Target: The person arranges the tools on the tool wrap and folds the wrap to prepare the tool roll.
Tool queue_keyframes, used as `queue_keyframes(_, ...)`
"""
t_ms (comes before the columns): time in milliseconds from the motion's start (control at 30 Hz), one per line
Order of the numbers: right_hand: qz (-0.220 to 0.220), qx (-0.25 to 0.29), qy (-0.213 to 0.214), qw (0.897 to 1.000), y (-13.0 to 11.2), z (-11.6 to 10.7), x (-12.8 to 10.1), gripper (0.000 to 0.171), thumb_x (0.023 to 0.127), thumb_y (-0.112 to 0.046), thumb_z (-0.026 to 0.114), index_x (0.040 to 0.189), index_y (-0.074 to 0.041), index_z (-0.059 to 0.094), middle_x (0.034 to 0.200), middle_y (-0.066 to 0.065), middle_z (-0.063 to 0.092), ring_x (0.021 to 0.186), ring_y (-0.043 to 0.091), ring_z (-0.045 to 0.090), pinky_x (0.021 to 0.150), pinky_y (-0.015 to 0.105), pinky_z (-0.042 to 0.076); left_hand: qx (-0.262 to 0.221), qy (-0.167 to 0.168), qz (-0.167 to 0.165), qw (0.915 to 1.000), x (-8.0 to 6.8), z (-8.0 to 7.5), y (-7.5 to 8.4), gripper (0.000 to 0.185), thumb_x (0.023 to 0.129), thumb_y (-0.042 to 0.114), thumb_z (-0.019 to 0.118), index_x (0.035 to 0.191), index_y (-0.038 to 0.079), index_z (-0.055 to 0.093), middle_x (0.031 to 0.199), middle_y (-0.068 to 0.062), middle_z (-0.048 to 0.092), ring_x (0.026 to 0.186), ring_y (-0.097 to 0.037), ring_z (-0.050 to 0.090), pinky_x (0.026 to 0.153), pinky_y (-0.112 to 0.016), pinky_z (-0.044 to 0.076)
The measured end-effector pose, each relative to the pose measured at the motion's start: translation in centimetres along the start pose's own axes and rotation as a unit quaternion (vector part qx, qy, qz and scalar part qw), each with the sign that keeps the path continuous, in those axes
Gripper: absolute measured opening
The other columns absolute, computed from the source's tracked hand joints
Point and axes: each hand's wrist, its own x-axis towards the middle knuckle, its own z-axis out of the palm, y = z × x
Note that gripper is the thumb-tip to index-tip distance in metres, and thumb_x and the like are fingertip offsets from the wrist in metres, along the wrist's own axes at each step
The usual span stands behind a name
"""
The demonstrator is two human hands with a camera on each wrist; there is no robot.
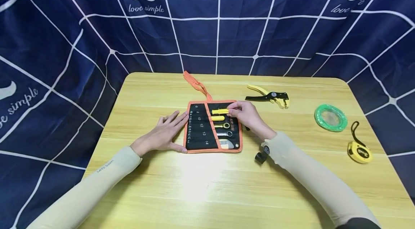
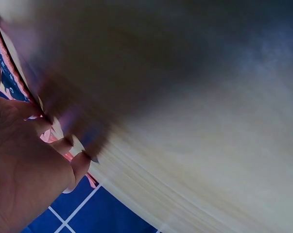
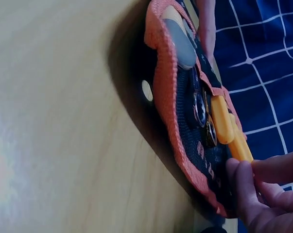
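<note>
A black tool pouch (image 1: 197, 139) with orange trim lies unrolled on the table, numbers printed on its left part. My left hand (image 1: 163, 135) rests at its left edge with fingers spread. With thumb and fingertips my right hand (image 1: 248, 115) pinches the end of a yellow-handled tool (image 3: 240, 145) in the top slot; the tool's other end is hidden in the pocket. Below it sit a second yellow handle (image 1: 217, 118), two ring-ended wrenches (image 1: 226, 125) and a tool with a grey rounded end (image 3: 180, 48).
Behind the right hand lies a yellow and black wire stripper (image 1: 272, 96). Farther right are a green wire coil (image 1: 330, 118) and a yellow tape measure (image 1: 360, 152) with a black strap. The pouch's orange tie (image 1: 196, 84) trails backward. A blue curtain (image 1: 201, 38) surrounds the table.
</note>
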Motion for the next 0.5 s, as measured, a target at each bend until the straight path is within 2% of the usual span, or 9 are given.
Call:
queue_keyframes(67, -0.004, -0.003, -0.010, 1.000, -0.09, 0.23, 0.14, 0.017, 0.108, -0.005, 0.067, 0.118, 0.006, 0.076, 0.104, 0.016, 0.080, 0.093, 0.018, 0.076, 0.078, 0.025, 0.056, 0.001, 0.001, 0.001, 1.0000, 0.05, 0.02, -0.02, 0.125, 0.086, 0.068, 0.084, 0.173, 0.001, 0.025, 0.180, -0.015, 0.019, 0.163, -0.047, 0.015, 0.113, -0.070, 0.028)
queue_keyframes(167, -0.005, -0.014, -0.011, 1.000, -0.15, 0.49, 0.31, 0.017, 0.109, -0.007, 0.068, 0.117, 0.005, 0.077, 0.103, 0.015, 0.081, 0.096, 0.023, 0.077, 0.087, 0.032, 0.059, 0.003, 0.002, 0.003, 1.0000, 0.13, 0.08, -0.05, 0.124, 0.087, 0.068, 0.084, 0.173, 0.000, 0.025, 0.180, -0.016, 0.020, 0.163, -0.048, 0.016, 0.113, -0.069, 0.028)
queue_keyframes(267, -0.007, -0.035, -0.008, 0.999, -0.11, 0.63, 0.48, 0.017, 0.109, -0.009, 0.068, 0.116, 0.002, 0.079, 0.105, 0.013, 0.080, 0.096, 0.022, 0.076, 0.090, 0.038, 0.059, 0.002, 0.000, 0.002, 1.0000, 0.14, 0.01, 0.05, 0.125, 0.086, 0.068, 0.084, 0.173, 0.001, 0.025, 0.180, -0.016, 0.020, 0.163, -0.048, 0.015, 0.113, -0.069, 0.028)
queue_keyframes(500, -0.007, -0.047, -0.030, 0.998, -0.24, 0.65, 0.75, 0.020, 0.110, -0.011, 0.067, 0.122, 0.001, 0.079, 0.107, 0.011, 0.080, 0.098, 0.023, 0.075, 0.091, 0.037, 0.056, 0.001, -0.001, -0.001, 1.0000, -0.01, 0.01, 0.03, 0.124, 0.087, 0.068, 0.084, 0.172, 0.000, 0.025, 0.180, -0.016, 0.020, 0.163, -0.048, 0.016, 0.113, -0.069, 0.028)
